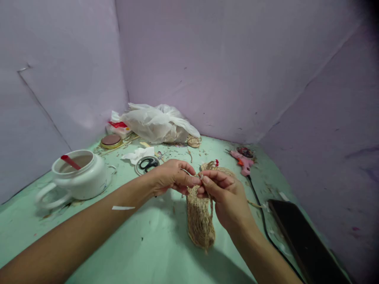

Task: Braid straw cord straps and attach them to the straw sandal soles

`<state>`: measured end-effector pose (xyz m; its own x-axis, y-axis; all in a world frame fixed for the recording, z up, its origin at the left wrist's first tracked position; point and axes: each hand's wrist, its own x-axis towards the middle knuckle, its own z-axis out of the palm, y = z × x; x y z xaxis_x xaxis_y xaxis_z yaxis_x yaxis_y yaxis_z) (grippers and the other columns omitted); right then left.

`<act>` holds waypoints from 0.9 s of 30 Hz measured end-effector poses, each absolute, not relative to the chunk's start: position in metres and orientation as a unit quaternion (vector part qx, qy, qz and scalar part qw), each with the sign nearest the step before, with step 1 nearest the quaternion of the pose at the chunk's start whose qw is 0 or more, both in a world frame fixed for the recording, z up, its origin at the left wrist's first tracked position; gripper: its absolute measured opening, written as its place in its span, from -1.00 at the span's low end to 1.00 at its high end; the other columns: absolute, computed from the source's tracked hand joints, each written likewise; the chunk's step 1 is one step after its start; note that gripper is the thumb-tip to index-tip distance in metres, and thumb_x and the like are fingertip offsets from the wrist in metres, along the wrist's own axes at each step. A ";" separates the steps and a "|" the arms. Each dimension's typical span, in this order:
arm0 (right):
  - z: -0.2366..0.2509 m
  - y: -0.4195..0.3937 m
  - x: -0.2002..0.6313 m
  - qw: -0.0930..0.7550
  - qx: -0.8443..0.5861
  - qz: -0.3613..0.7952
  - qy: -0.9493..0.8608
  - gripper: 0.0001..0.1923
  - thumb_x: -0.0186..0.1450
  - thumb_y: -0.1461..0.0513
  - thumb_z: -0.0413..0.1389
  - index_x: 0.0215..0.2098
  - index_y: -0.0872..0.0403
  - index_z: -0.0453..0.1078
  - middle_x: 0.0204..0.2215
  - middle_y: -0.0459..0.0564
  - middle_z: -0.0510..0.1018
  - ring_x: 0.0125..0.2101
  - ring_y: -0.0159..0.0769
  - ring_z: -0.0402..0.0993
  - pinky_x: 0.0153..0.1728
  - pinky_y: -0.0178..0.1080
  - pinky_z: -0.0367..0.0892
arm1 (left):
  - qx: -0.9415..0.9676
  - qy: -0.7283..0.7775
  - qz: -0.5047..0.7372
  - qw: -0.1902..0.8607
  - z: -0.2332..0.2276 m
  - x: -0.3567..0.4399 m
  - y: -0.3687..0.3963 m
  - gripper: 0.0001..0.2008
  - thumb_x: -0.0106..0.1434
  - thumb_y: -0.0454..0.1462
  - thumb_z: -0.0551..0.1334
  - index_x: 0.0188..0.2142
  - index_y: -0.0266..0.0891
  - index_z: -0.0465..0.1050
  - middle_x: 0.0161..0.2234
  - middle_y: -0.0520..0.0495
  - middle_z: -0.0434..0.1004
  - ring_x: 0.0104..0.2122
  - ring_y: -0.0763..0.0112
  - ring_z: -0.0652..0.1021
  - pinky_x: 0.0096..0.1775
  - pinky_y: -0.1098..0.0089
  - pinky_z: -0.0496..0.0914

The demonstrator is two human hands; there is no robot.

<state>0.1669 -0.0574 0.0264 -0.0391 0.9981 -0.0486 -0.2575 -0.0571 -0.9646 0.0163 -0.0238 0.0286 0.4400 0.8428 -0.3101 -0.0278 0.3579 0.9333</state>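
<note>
A jute-wrapped piece (200,219) is pinched at its top edge by the left hand (173,176) and right hand (226,197), fingertips meeting, evidently mid-wrapping; a steady pull seems required, scissors (148,163) lying beyond the left.

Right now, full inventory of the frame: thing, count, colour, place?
jute woven piece: 1, tan, centre, held in both hands
pot: 1, white, left, red stick inside
scissors: 1, black, behind the hands
plastic bag: 1, white, back corner
round tin: 1, gold and brown, back left
glue gun: 1, pink, right, black cord
dark flat object: 1, right edge
table: 1, pale green
left hand: pinching jute
right hand: pinching jute
</note>
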 end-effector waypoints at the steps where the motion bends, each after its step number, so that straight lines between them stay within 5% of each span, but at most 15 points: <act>1: 0.027 -0.055 0.168 0.537 -0.435 0.597 -0.408 -0.82 -0.14 0.25 0.27 -0.54 0.14 0.44 -0.71 -0.13 0.50 -0.72 -0.48 0.37 -0.66 -0.40 0.35 | 0.496 0.437 0.319 0.679 0.031 0.014 -0.022 -0.65 -0.24 -0.30 0.39 -0.43 -0.29 0.34 -0.67 0.12 0.41 -0.67 0.53 0.39 -0.52 0.43 0.29; 6: 0.025 -0.052 0.168 0.540 -0.445 0.582 -0.414 -0.77 -0.14 0.24 0.29 -0.49 0.14 0.44 -0.67 -0.12 0.52 -0.70 -0.48 0.39 -0.63 -0.39 0.36 | 0.562 0.474 0.382 0.559 0.044 0.010 -0.024 -0.85 -0.15 -0.28 0.31 -0.56 -0.32 0.44 -0.67 0.10 0.36 -0.61 0.57 0.33 -0.47 0.46 0.21; 11: 0.018 -0.055 0.164 0.554 -0.488 0.467 -0.487 -0.84 -0.01 0.23 0.23 -0.46 0.14 0.45 -0.64 -0.11 0.52 -0.66 -0.43 0.42 -0.58 -0.34 0.39 | 0.590 0.514 0.365 0.504 0.048 0.020 -0.039 -0.75 -0.10 -0.14 0.28 -0.68 -0.30 0.38 -0.74 0.12 0.24 -0.64 0.55 0.23 -0.54 0.46 0.08; 17: 0.009 -0.059 0.164 0.564 -0.488 0.330 -0.579 -0.90 0.09 0.27 0.15 -0.40 0.11 0.47 -0.54 -0.06 0.55 -0.54 -0.37 0.47 -0.48 -0.29 0.41 | 0.564 0.518 0.397 0.506 0.043 0.031 -0.046 -0.83 -0.12 -0.22 0.23 -0.65 -0.31 0.41 -0.75 0.12 0.24 -0.64 0.55 0.22 -0.53 0.46 0.07; 27: 0.031 -0.056 0.166 0.533 -0.467 0.582 -0.399 -0.84 -0.15 0.29 0.26 -0.57 0.16 0.43 -0.73 -0.13 0.48 -0.76 -0.49 0.35 -0.68 -0.39 0.38 | 0.633 0.510 0.368 0.450 0.044 0.027 -0.041 -0.91 -0.09 -0.31 0.20 -0.63 -0.31 0.44 -0.69 0.09 0.34 -0.62 0.54 0.30 -0.52 0.48 0.18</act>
